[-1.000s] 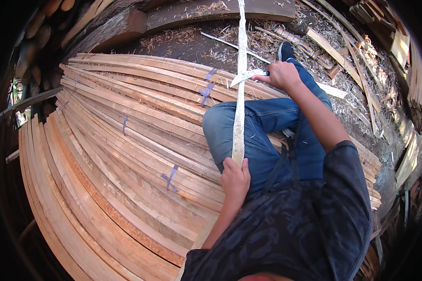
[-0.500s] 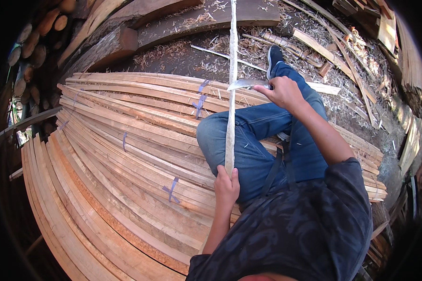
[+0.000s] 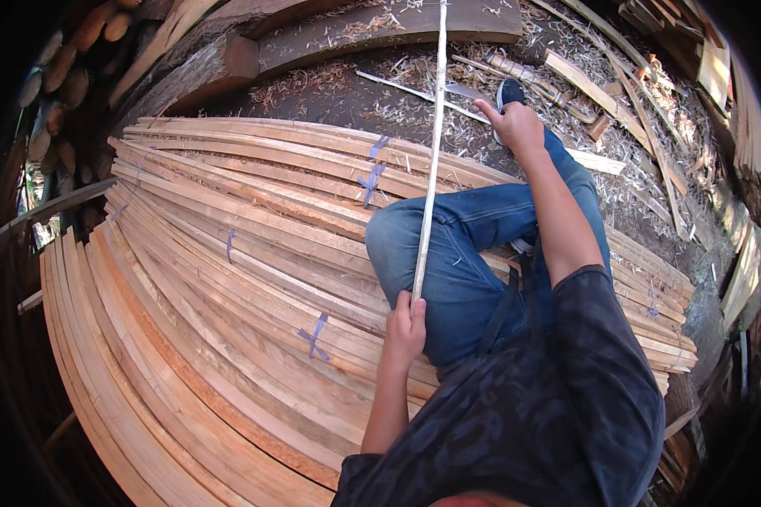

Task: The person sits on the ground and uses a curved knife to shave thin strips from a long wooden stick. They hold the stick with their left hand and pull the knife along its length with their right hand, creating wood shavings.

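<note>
A long, thin pale wood strip (image 3: 432, 173) runs away from me over my bent knee and leaves the view at the far edge. My left hand (image 3: 406, 328) is closed around its near end, thumb up along the wood. Farther out, my right hand (image 3: 520, 132) grips a knife (image 3: 465, 91), its handle mostly hidden in the fist. The curved metal blade points left and lies at the strip's right side; whether it touches the wood I cannot tell.
Long sawn battens (image 3: 254, 253) lie fanned out under and left of me, some tied with purple ribbon (image 3: 314, 336). A heavy timber beam (image 3: 389, 29) lies at the far side. Shavings and loose offcuts (image 3: 604, 101) cover the ground at right. Stacked round logs (image 3: 72, 89) stand far left.
My right hand and the knife have slid farther away along the strip. The strip's far end has swung slightly right and shows a narrower face. My left hand keeps its hold.
</note>
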Available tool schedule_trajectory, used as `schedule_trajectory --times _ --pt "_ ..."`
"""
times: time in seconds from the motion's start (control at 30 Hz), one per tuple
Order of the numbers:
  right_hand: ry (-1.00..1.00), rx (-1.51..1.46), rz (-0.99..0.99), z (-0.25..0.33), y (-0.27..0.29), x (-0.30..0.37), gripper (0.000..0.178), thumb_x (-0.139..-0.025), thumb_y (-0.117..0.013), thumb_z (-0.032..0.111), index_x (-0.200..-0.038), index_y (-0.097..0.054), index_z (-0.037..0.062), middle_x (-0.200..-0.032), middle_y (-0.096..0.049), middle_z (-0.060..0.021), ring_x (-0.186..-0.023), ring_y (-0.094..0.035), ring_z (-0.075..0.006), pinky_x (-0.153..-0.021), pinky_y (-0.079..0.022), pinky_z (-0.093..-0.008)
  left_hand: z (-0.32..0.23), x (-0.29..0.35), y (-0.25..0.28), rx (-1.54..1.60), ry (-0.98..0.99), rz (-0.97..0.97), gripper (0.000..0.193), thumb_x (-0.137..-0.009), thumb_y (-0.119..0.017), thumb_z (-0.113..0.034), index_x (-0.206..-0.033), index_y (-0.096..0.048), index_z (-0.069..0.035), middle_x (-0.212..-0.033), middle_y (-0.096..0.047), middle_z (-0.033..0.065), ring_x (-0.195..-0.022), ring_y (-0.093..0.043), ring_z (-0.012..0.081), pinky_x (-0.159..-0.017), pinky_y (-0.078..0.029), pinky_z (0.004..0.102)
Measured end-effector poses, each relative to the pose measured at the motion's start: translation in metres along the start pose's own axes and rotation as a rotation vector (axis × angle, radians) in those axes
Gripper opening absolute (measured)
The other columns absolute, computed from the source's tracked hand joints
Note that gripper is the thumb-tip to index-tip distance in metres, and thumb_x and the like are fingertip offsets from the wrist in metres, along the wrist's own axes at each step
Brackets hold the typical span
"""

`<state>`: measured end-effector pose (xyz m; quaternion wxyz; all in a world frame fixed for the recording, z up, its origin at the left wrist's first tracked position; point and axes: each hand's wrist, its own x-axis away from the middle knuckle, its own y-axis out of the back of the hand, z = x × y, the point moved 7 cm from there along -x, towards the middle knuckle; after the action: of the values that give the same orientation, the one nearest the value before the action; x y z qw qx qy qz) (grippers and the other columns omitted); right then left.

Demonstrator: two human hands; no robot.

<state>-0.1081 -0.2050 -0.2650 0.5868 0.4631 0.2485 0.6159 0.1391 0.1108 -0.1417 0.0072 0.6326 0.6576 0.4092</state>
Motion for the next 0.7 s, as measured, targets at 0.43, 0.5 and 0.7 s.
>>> schedule_trajectory --times 0.43,0.5,0.7 --pt "0.523 0.079 0.074 0.063 0.009 0.097 0.084 -0.080 -0.047 0.080 -0.056 -0.064 0.0016 -0.054 -0.060 -0.0175 -0.053 -0.064 -0.0347 -0.049 -0.052 -0.0426 0.031 -0.001 -0.005 0.169 0.006 0.041 0.042 -0.104 -0.039 -0.039 -0.081 -0.048 -0.005 -0.059 -0.045 -0.0002 -0.052 -0.044 0.0071 -0.047 -0.036 0.0239" --pt "0.536 0.097 0.031 0.067 0.002 0.087 0.084 -0.078 -0.047 0.082 -0.056 -0.065 0.0021 -0.053 -0.060 -0.0166 -0.053 -0.064 -0.0340 -0.048 -0.052 -0.0417 0.032 -0.001 -0.005 0.215 0.035 0.045 0.041 -0.104 -0.038 -0.039 -0.082 -0.048 -0.005 -0.061 -0.044 -0.0021 -0.052 -0.042 0.0056 -0.047 -0.035 0.0221" --pt "0.224 0.069 0.142 0.059 -0.007 0.031 0.090 -0.079 -0.043 0.083 -0.071 -0.069 -0.0026 -0.073 -0.067 -0.0213 -0.074 -0.068 -0.0389 -0.068 -0.054 -0.0460 0.026 -0.002 0.001 0.160 0.099 0.046 0.043 -0.103 -0.039 -0.039 -0.085 -0.050 -0.002 -0.062 -0.051 0.0096 -0.057 -0.053 0.0209 -0.054 -0.041 0.0328"
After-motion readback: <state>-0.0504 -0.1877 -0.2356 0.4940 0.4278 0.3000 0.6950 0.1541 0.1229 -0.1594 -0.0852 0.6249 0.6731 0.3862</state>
